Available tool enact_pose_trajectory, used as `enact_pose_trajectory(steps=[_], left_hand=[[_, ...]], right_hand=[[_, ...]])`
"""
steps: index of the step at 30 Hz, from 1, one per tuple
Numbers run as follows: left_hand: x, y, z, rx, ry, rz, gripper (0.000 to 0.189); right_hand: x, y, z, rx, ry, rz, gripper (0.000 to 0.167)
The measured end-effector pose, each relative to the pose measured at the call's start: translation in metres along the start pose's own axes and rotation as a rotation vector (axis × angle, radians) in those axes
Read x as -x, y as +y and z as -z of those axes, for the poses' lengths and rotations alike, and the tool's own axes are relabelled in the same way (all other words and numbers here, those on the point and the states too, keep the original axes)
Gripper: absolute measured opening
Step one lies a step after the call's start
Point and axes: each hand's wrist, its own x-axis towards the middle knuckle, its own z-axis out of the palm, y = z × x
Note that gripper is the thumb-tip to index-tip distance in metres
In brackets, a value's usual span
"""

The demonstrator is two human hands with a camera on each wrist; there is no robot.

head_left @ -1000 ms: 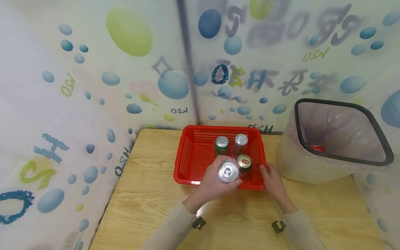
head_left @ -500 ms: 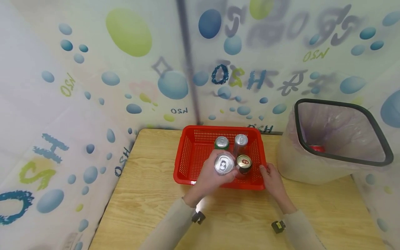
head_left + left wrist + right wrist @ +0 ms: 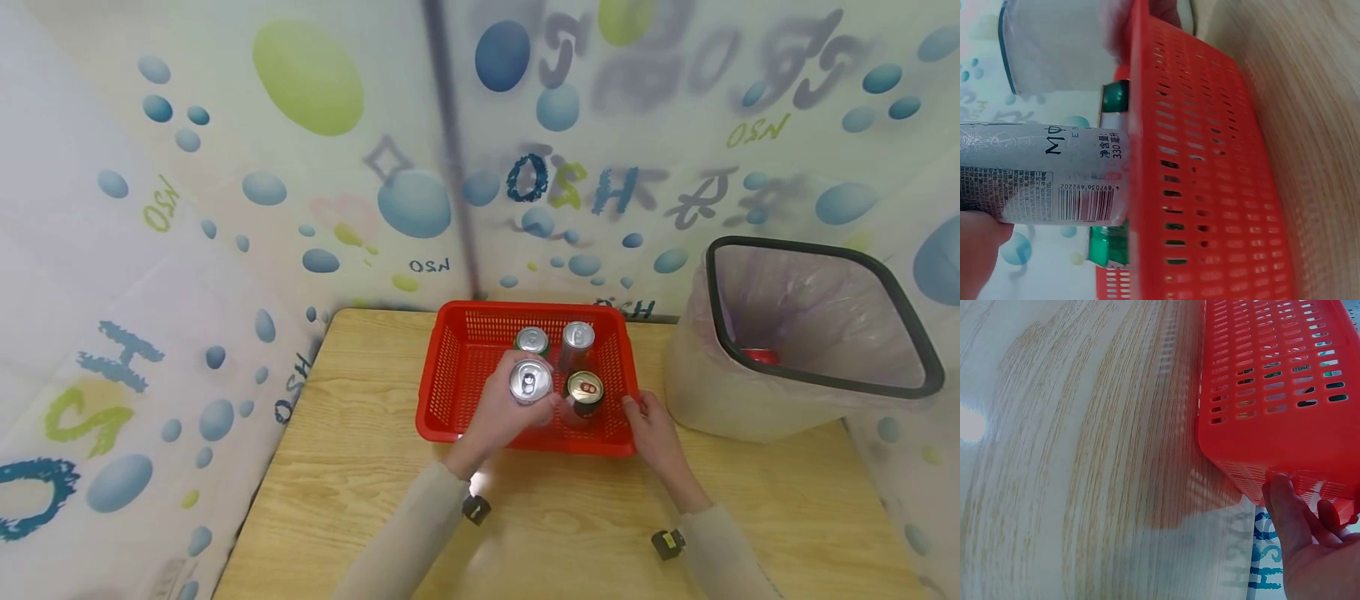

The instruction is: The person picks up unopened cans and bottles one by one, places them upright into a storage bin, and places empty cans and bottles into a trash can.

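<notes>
My left hand (image 3: 501, 410) holds a silver-white can (image 3: 530, 382) upright, fingers wrapped round its side, above the front part of a red plastic basket (image 3: 452, 375). Printed text and a barcode show on that can (image 3: 1079, 175) in the left wrist view, its lower end level with the basket's rim. Standing in the basket are a green can (image 3: 533, 340), a slim silver can (image 3: 578, 337) and a dark can with a gold top (image 3: 586, 390). At the basket's right front corner, my right hand (image 3: 660, 433) grips the rim between thumb and fingers.
A bin (image 3: 720, 392) with a black rim and a plastic liner stands right of the basket, a red item (image 3: 762, 356) inside it. Everything rests on a wooden table (image 3: 360, 417). Patterned curtains (image 3: 337, 208) enclose the back and sides.
My left hand has carried the silver-white can back and slightly left, from the basket's front rim to over its inside. The right hand and the basket have stayed in place.
</notes>
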Motion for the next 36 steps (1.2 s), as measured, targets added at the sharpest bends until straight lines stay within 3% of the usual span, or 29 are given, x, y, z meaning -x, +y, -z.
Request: enact_pose_trajectory(steps=[10, 15, 26, 36], left_hand=[[-0.009, -0.021, 0.000, -0.059, -0.059, 0.044, 0.052], [-0.012, -0.030, -0.002, -0.082, -0.054, 0.056, 0.052], [-0.019, -0.041, 0.000, -0.034, -0.105, 0.102, 0.048], [-0.018, -0.047, 0.001, -0.072, -0.112, 0.135, 0.052]], right_hand=[[0.000, 0.000, 0.000, -0.011, 0.001, 0.009, 0.046], [-0.001, 0.000, 0.000, -0.015, 0.001, 0.009, 0.045], [-0.001, -0.001, 0.000, -0.012, 0.004, 0.000, 0.044], [-0.001, -0.001, -0.001, 0.008, 0.014, 0.020, 0.043]])
